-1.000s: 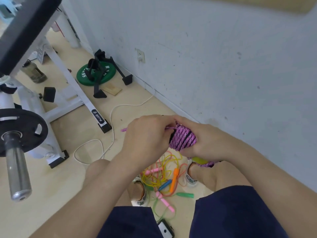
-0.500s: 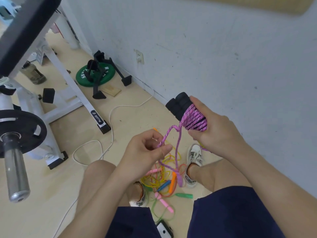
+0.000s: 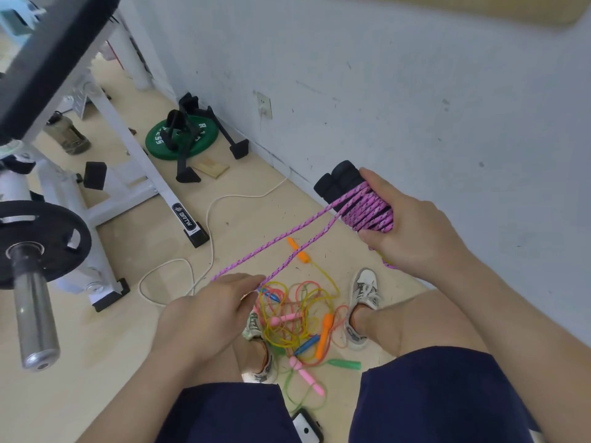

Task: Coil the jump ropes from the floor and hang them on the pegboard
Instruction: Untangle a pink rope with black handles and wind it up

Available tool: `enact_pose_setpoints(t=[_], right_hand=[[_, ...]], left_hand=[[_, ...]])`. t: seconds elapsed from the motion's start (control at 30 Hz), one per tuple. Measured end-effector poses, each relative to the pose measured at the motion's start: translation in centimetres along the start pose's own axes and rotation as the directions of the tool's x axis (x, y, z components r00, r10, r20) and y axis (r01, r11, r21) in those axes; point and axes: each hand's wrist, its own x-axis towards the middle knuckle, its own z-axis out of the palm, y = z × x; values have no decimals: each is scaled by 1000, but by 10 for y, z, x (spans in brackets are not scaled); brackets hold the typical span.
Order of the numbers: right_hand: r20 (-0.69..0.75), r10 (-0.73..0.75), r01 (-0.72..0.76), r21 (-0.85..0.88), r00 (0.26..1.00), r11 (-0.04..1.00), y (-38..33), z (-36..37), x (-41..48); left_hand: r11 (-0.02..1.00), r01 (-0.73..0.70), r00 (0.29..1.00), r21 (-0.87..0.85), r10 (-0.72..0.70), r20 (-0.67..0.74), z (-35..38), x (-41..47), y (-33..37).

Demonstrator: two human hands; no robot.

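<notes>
My right hand (image 3: 412, 231) grips a pink braided jump rope (image 3: 367, 212) wound in several turns around its two black foam handles (image 3: 337, 180), held up near the wall. Two strands of that rope run taut down and left to my left hand (image 3: 211, 311), which pinches the loop end. On the floor between my feet lies a tangle of thin jump ropes (image 3: 294, 318) in yellow, orange, pink, green and blue, with plastic handles. A strip of wooden board (image 3: 473, 8) shows at the top right edge.
A white weight bench frame (image 3: 134, 161) and a barbell with a black plate (image 3: 35, 260) stand at the left. A green weight plate (image 3: 182, 137) with black push-up bars lies near the wall. A white cable (image 3: 204, 238) snakes over the floor. A phone (image 3: 305, 428) lies between my knees.
My hands have moved apart: the left one pulled the loop end down and left, so the pink strands now run straight and taut. My right hand holds the wound bundle higher.
</notes>
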Motion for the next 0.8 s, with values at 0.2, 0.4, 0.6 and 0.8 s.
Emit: enact_pose_setpoints(t=[0.2,0.4,0.6,0.8], right_hand=[[31,-89,94,-300,996,949,-15,-7,-6],[31,-162,161,-408,986,899,-34,-3,-12],[26,-177,170,-442,984,881,-31,-7,-17],[34,-156,159,-310,987,937,-30,-7,-12]], left_hand=[[672,-8,943,-740,-240,-229,-19,12,37],[819,-126,941,-560,-80,-328,-26,42,100],[481,-42,984,-876,-133,-121,-28,55,110],[123,26,984,-992,-178,4,-28,47,113]])
